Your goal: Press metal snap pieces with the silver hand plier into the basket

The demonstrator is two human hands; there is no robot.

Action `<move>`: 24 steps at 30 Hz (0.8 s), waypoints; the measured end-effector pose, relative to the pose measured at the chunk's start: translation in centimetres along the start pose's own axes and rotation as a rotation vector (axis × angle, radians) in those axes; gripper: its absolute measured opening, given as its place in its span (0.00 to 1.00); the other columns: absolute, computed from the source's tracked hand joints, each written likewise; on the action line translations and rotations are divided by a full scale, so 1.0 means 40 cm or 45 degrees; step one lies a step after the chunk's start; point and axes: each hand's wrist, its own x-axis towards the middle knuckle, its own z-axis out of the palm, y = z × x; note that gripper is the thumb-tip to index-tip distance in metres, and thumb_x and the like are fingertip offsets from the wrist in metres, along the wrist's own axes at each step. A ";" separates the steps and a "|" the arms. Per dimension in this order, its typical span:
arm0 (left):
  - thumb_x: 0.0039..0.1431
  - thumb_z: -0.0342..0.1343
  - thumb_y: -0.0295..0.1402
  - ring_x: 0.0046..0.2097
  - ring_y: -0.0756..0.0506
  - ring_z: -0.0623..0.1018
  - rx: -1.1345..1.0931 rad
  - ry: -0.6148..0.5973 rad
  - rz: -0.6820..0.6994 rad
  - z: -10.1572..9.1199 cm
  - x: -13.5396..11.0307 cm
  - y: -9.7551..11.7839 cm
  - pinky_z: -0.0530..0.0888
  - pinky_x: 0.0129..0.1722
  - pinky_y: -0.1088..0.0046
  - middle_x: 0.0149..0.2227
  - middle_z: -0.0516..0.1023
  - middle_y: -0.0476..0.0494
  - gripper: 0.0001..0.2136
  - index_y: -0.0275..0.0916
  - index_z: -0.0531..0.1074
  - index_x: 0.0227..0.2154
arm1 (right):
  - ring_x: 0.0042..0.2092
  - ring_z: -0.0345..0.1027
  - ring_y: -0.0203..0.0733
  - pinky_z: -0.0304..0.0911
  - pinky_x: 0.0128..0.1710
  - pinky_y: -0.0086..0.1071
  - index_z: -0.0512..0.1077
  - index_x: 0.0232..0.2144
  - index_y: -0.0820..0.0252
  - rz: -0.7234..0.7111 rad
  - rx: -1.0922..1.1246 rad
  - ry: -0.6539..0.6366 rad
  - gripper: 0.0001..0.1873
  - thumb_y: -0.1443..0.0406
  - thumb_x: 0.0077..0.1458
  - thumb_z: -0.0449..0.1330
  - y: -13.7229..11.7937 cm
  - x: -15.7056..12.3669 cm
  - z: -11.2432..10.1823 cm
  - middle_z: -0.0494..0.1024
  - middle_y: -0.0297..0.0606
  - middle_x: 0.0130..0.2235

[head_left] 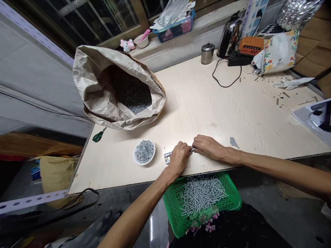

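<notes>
Near the table's front edge, my left hand [179, 156] is closed over a small silver metal block [167, 157], whose left end sticks out from under the fingers. My right hand [208, 148] is just beside it, its fingers pinched together. A short bit of grey metal rod [192, 149] shows between the two hands; its ends are hidden by the fingers. To the left stands a white bowl [134, 159] full of small silver spring-like pieces [145, 151]. Below the table edge, a green basket [176, 222] holds many similar pieces [204, 193].
A large open sack [90, 89] with small metal pieces inside stands at the back left. Green-handled scissors [97, 136] lie by the left edge. A lidded steel canister [207, 54], a kettle [227, 36] and a black cord [219, 82] are at the back.
</notes>
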 end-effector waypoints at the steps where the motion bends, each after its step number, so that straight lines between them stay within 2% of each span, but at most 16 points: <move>1: 0.63 0.48 0.30 0.39 0.43 0.69 -0.011 0.025 -0.023 0.009 0.000 0.002 0.69 0.39 0.65 0.32 0.73 0.43 0.08 0.37 0.71 0.31 | 0.36 0.61 0.41 0.61 0.36 0.35 0.67 0.29 0.60 -0.008 0.001 -0.007 0.07 0.68 0.61 0.55 0.001 0.005 0.006 0.70 0.38 0.31; 3: 0.62 0.49 0.30 0.39 0.43 0.70 0.003 0.035 -0.065 0.017 0.002 0.006 0.70 0.39 0.65 0.31 0.73 0.43 0.08 0.37 0.71 0.30 | 0.36 0.62 0.42 0.61 0.37 0.36 0.68 0.30 0.61 -0.012 -0.006 -0.029 0.06 0.68 0.60 0.54 0.008 0.011 0.013 0.71 0.38 0.32; 4: 0.62 0.51 0.31 0.40 0.43 0.70 0.013 0.038 -0.083 0.015 0.001 0.007 0.70 0.40 0.64 0.33 0.74 0.42 0.06 0.37 0.72 0.32 | 0.38 0.63 0.43 0.61 0.38 0.37 0.69 0.33 0.61 -0.020 -0.003 -0.040 0.03 0.67 0.59 0.56 0.013 0.011 0.011 0.72 0.40 0.34; 5: 0.60 0.53 0.32 0.42 0.42 0.70 0.014 0.055 -0.095 0.006 -0.003 0.008 0.71 0.41 0.63 0.36 0.74 0.41 0.06 0.37 0.72 0.36 | 0.41 0.63 0.44 0.62 0.40 0.39 0.69 0.38 0.62 -0.027 0.004 -0.046 0.07 0.64 0.58 0.59 0.020 0.009 0.005 0.72 0.43 0.39; 8: 0.57 0.57 0.37 0.50 0.41 0.69 -0.071 0.249 -0.148 -0.048 -0.043 0.009 0.70 0.46 0.62 0.50 0.71 0.39 0.19 0.39 0.66 0.51 | 0.53 0.59 0.54 0.60 0.48 0.47 0.60 0.56 0.61 -0.005 0.020 -0.017 0.38 0.53 0.47 0.67 0.033 -0.008 -0.027 0.64 0.52 0.56; 9: 0.58 0.56 0.38 0.50 0.41 0.69 -0.114 0.344 -0.199 -0.070 -0.066 0.007 0.70 0.46 0.63 0.51 0.71 0.39 0.19 0.40 0.66 0.51 | 0.55 0.56 0.56 0.58 0.49 0.49 0.56 0.59 0.61 0.019 0.018 0.002 0.43 0.51 0.46 0.67 0.033 -0.015 -0.039 0.60 0.53 0.59; 10: 0.60 0.54 0.38 0.49 0.42 0.70 -0.147 0.426 -0.277 -0.089 -0.092 0.004 0.69 0.45 0.64 0.48 0.72 0.40 0.16 0.40 0.68 0.49 | 0.56 0.56 0.56 0.58 0.50 0.49 0.56 0.59 0.60 0.040 0.016 0.016 0.43 0.51 0.47 0.67 0.031 -0.022 -0.049 0.60 0.53 0.59; 12: 0.62 0.50 0.38 0.41 0.44 0.72 -0.174 0.484 -0.483 -0.112 -0.146 -0.004 0.68 0.40 0.67 0.37 0.74 0.42 0.11 0.39 0.74 0.37 | 0.52 0.59 0.53 0.59 0.48 0.46 0.60 0.57 0.59 0.036 0.037 0.018 0.32 0.55 0.54 0.63 0.016 -0.033 -0.059 0.65 0.50 0.55; 14: 0.62 0.50 0.41 0.33 0.45 0.72 -0.202 0.382 -0.668 -0.108 -0.191 -0.014 0.66 0.33 0.68 0.28 0.73 0.44 0.15 0.38 0.73 0.25 | 0.47 0.62 0.48 0.61 0.44 0.42 0.66 0.50 0.59 -0.012 0.079 -0.010 0.20 0.59 0.57 0.60 -0.007 -0.037 -0.053 0.70 0.46 0.47; 16: 0.60 0.53 0.42 0.29 0.46 0.70 -0.213 0.259 -0.769 -0.082 -0.218 -0.022 0.62 0.28 0.69 0.24 0.71 0.45 0.16 0.38 0.71 0.21 | 0.43 0.62 0.46 0.60 0.41 0.39 0.69 0.45 0.59 -0.043 0.100 -0.033 0.14 0.61 0.58 0.60 -0.031 -0.033 -0.035 0.71 0.43 0.43; 18: 0.60 0.53 0.40 0.30 0.45 0.70 -0.120 0.225 -0.711 -0.053 -0.227 -0.026 0.61 0.28 0.69 0.26 0.71 0.44 0.13 0.38 0.73 0.24 | 0.42 0.62 0.44 0.59 0.40 0.38 0.70 0.42 0.60 -0.058 0.084 -0.044 0.10 0.64 0.58 0.59 -0.048 -0.025 -0.011 0.71 0.41 0.41; 19: 0.61 0.53 0.37 0.32 0.45 0.69 -0.025 0.225 -0.613 -0.042 -0.227 -0.027 0.61 0.29 0.69 0.28 0.72 0.44 0.11 0.39 0.74 0.26 | 0.41 0.62 0.44 0.59 0.39 0.37 0.71 0.41 0.59 -0.064 0.064 -0.051 0.08 0.66 0.58 0.59 -0.052 -0.020 0.000 0.71 0.40 0.40; 21: 0.63 0.50 0.32 0.36 0.44 0.68 0.184 0.192 -0.324 -0.032 -0.221 -0.029 0.61 0.31 0.69 0.31 0.71 0.43 0.09 0.40 0.74 0.31 | 0.40 0.62 0.43 0.57 0.38 0.36 0.71 0.38 0.59 -0.064 0.015 -0.061 0.05 0.68 0.59 0.57 -0.054 -0.010 0.017 0.71 0.39 0.37; 24: 0.63 0.49 0.29 0.35 0.45 0.66 0.383 0.042 0.082 -0.039 -0.205 -0.041 0.60 0.32 0.68 0.31 0.71 0.43 0.08 0.40 0.73 0.33 | 0.38 0.61 0.41 0.56 0.37 0.34 0.71 0.34 0.60 -0.043 -0.038 -0.056 0.03 0.68 0.60 0.56 -0.049 0.000 0.026 0.71 0.37 0.35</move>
